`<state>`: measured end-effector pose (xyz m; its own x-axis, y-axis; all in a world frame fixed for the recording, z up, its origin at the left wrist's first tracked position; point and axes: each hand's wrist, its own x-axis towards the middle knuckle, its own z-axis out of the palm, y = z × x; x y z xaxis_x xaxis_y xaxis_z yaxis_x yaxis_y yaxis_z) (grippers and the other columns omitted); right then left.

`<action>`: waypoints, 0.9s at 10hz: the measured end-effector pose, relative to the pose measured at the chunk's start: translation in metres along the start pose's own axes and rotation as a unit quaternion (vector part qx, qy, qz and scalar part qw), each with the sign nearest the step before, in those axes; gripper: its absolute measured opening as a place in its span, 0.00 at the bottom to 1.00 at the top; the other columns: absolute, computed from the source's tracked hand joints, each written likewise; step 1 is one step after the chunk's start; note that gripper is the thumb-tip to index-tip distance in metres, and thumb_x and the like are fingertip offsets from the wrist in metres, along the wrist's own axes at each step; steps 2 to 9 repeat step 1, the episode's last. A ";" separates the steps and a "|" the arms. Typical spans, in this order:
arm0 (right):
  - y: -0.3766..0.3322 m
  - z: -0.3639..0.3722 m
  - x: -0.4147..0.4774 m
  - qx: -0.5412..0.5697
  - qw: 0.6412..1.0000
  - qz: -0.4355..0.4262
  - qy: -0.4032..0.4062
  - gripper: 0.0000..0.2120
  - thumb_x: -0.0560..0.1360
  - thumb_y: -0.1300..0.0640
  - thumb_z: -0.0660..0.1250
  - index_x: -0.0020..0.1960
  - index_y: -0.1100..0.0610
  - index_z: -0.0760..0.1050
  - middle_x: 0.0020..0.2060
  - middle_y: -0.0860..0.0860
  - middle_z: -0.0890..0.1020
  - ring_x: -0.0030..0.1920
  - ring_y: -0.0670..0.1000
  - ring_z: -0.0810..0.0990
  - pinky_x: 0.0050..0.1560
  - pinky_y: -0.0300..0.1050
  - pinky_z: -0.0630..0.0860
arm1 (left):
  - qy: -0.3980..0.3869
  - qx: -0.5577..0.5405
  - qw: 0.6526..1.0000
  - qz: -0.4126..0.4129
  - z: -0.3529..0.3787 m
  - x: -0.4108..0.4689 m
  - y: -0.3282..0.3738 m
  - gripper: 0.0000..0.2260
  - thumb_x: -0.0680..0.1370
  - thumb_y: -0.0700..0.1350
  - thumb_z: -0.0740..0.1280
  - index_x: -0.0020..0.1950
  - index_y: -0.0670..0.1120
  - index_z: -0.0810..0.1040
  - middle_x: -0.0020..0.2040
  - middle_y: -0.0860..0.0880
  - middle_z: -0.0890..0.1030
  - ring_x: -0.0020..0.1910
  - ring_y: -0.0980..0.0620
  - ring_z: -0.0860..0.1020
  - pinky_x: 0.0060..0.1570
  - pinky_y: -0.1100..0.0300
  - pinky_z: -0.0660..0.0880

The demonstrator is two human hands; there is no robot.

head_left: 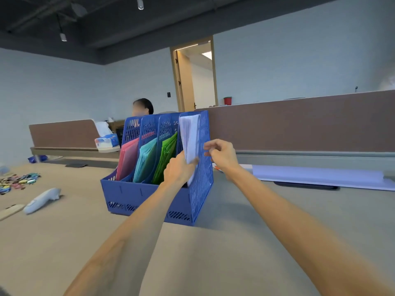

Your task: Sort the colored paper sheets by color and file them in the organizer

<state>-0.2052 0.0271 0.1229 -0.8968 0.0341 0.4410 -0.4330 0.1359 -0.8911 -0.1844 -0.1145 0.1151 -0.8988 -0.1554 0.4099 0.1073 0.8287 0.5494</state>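
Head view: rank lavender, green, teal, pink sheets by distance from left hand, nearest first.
1. Lavender sheets, rightmost slot, held by the left hand.
2. Green sheets, next slot left.
3. Teal sheets, second from left.
4. Pink sheets, leftmost slot.

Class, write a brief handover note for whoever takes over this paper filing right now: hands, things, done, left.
Left hand pinches the pale lavender paper stack in the rightmost slot of the blue plastic mesh organizer. Right hand touches its right wall; grip unclear.
Done: pink sheets, teal sheets, green sheets filed, one slot each.
Left: seat the stack; likely file the flat pale lavender sheets on the table.
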 end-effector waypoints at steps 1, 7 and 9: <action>-0.006 0.000 -0.015 -0.015 1.000 -0.002 0.003 0.17 0.75 0.70 0.55 0.49 0.55 0.78 0.48 0.51 0.84 0.47 0.49 0.83 0.41 0.37 0.74 | 0.002 -0.016 1.000 0.024 -0.011 -0.011 0.006 0.20 0.76 0.56 0.65 0.65 0.51 0.71 0.55 0.48 0.80 0.51 0.44 0.78 0.50 0.50 0.76; -0.006 0.000 -0.015 -0.015 1.000 -0.002 0.003 0.17 0.75 0.70 0.55 0.49 0.55 0.78 0.48 0.51 0.84 0.47 0.49 0.83 0.41 0.37 0.74 | 0.002 -0.016 1.000 0.024 -0.011 -0.011 0.006 0.20 0.76 0.56 0.65 0.65 0.51 0.71 0.55 0.48 0.80 0.51 0.44 0.78 0.50 0.50 0.76; -0.006 0.000 -0.015 -0.015 1.000 -0.002 0.003 0.17 0.75 0.70 0.55 0.49 0.55 0.78 0.48 0.51 0.84 0.47 0.49 0.83 0.41 0.37 0.74 | 0.002 -0.016 1.000 0.024 -0.011 -0.011 0.006 0.20 0.76 0.56 0.65 0.65 0.51 0.71 0.55 0.48 0.80 0.51 0.44 0.78 0.50 0.50 0.76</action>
